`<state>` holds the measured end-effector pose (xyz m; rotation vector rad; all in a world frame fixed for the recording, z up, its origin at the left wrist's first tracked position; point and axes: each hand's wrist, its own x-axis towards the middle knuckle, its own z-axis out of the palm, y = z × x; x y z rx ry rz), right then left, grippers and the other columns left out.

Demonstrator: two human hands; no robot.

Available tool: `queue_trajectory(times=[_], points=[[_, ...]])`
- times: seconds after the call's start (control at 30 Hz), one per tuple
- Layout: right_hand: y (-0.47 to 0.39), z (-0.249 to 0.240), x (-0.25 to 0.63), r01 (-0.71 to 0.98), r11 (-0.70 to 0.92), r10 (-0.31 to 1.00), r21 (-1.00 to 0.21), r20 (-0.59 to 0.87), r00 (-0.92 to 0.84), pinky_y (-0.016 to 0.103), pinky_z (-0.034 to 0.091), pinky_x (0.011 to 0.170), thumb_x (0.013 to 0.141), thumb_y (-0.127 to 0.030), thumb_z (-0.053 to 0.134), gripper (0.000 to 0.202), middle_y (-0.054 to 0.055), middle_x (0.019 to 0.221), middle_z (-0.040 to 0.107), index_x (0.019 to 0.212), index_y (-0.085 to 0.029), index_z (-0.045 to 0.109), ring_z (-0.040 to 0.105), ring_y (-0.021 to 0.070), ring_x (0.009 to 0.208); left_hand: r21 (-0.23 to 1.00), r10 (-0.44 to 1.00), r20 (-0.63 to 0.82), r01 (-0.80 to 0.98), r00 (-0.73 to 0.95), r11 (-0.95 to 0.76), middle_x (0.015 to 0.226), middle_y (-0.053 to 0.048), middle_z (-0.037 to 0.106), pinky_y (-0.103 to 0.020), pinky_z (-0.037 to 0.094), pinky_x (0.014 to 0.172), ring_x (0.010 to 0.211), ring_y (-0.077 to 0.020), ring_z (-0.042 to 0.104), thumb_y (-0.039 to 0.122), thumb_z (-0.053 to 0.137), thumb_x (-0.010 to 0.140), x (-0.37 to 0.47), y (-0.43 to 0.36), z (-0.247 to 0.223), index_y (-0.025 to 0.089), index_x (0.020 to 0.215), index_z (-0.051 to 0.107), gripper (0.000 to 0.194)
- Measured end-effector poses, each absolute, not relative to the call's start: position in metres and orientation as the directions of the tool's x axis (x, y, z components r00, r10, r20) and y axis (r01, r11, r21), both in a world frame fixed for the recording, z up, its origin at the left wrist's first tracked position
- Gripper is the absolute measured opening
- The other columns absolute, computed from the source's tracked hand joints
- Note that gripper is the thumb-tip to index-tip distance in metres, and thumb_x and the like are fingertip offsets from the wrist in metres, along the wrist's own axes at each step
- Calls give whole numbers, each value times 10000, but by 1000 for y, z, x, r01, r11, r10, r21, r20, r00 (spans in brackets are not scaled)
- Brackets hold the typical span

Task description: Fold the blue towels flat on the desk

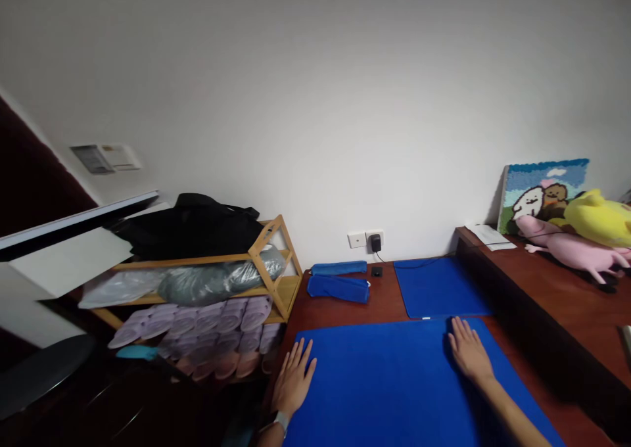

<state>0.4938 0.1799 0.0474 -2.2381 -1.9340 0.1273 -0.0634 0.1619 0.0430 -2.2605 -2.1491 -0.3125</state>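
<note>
The person's left hand (pixel 294 380) and right hand (pixel 472 353) lie flat, fingers extended, on one large blue cloth mat (pixel 379 381) across the reddish-brown wooden counter (pixel 340 313); past it I count two folded blue cloths (pixel 338 288), one smaller blue mat (pixel 438 289), two white wall plates (pixel 357 240) on the white wall (pixel 315 105)

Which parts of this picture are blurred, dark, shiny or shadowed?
Head view: the wall panel at left is smeared; the seat at lower left sits in gloom; the plastic bags show bright glints; a soft shadow lies on the large blue mat beside the right hand.
</note>
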Motion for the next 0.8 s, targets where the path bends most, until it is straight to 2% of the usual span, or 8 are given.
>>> queue_trajectory(times=[0.03,0.1,0.17,0.27,0.37,0.47,0.67,0.8], points=[[180,55,466,971,-88,991,-223,84,109,495,195,1304,1024,-430,173,717,130,1686,352,1606,-70,383,275,291,1581,133,989,146,989,38,-58,1717,-55,325,-510,295,1281,1576,-251,322,541,331,1060,-63,162,44,298,1628,342,618],[178,72,399,946,114,988,-304,133,-76,467,175,1316,1048,-459,168,696,94,1697,333,1625,-119,359,257,253,1588,134,990,138,989,42,-61,1716,-59,324,-510,289,1284,1578,-251,316,541,336,1060,-62,162,47,293,1626,348,617],[177,85,333,887,274,961,-371,128,-243,453,179,1318,1060,-479,182,682,59,1713,283,1645,-152,306,220,228,1598,136,988,143,988,50,-69,1712,-59,330,-517,290,1283,1578,-255,316,536,340,1061,-61,163,48,296,1622,356,610],[178,93,277,847,333,936,-414,34,-352,452,183,1317,1059,-501,217,689,65,1712,265,1645,-146,296,209,232,1600,136,986,156,988,49,-71,1709,-53,336,-525,294,1280,1575,-257,324,535,348,1060,-62,164,47,304,1620,359,606],[180,85,292,876,272,952,-398,-23,-306,456,161,1319,1052,-514,232,704,72,1709,273,1641,-134,300,207,241,1601,131,987,153,989,50,-70,1713,-50,327,-523,291,1281,1577,-256,320,541,347,1059,-64,165,46,306,1629,336,616],[179,64,364,922,168,983,-350,-5,-181,460,145,1319,1046,-526,208,721,69,1708,284,1641,-126,299,202,241,1603,119,988,144,990,59,-76,1721,-49,310,-519,283,1283,1580,-254,312,544,335,1061,-64,166,47,306,1635,319,621],[181,39,526,964,-198,980,-180,-43,193,478,174,1305,1016,-437,203,727,114,1706,300,1632,-65,302,233,274,1594,83,989,143,995,50,-62,1718,-58,322,-509,264,1287,1584,-255,305,528,330,1056,-65,172,40,274,1632,336,630],[183,51,573,942,-263,965,-207,-64,255,478,204,1297,1009,-413,219,716,137,1697,326,1617,-56,344,260,281,1587,70,992,112,996,51,-59,1726,-55,305,-499,262,1287,1591,-243,287,526,307,1055,-66,175,40,266,1632,334,634]])
